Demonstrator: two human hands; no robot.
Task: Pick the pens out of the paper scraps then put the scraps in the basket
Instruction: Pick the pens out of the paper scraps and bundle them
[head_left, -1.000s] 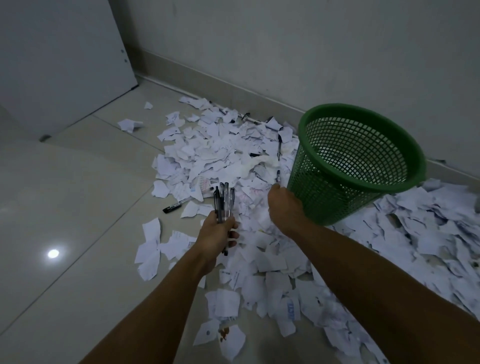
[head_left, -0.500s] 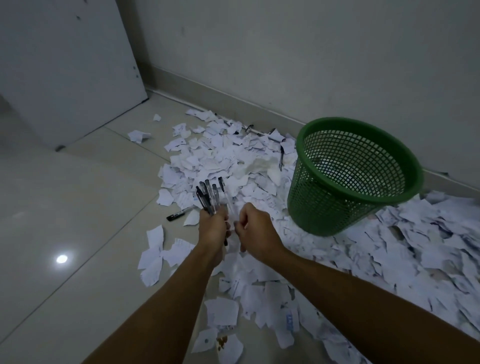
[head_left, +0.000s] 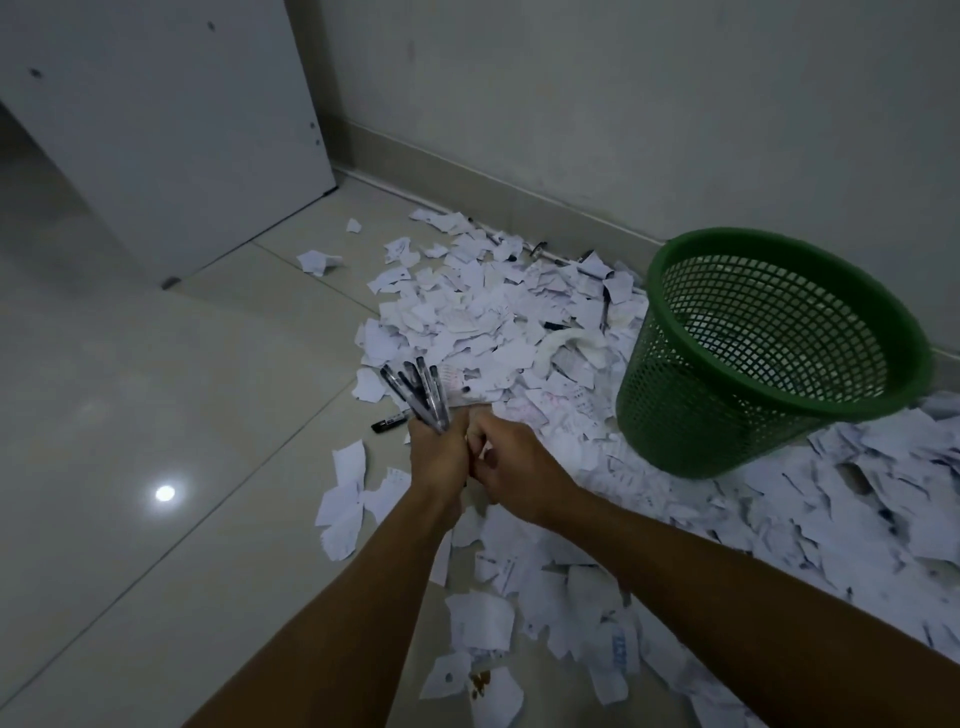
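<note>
Pens (head_left: 418, 395), a dark-capped bundle, fan upward and to the left from the grip of the left hand (head_left: 435, 457) at frame centre, whose fingers are curled tightly round their lower ends. Right hand (head_left: 506, 460) touches the left hand from the right, fingers curled inward at the bundle's base; whether it pinches a pen cannot be told. One further black marker (head_left: 389, 422) lies on the floor just left of the hands, and other dark pens show among the scraps near the wall. Paper scraps (head_left: 493, 322), white and torn, cover the floor from the upper centre across to the lower right, with loose pieces scattered at the pile's left edge. Green mesh basket (head_left: 769, 358) stands tilted on the scraps at the right, its opening toward the camera. Floor (head_left: 156, 415) is glossy pale tile bearing a round light reflection at lower left. Wall (head_left: 623, 104) with a skirting board runs behind; a white panel (head_left: 156, 130) fills the upper left.
</note>
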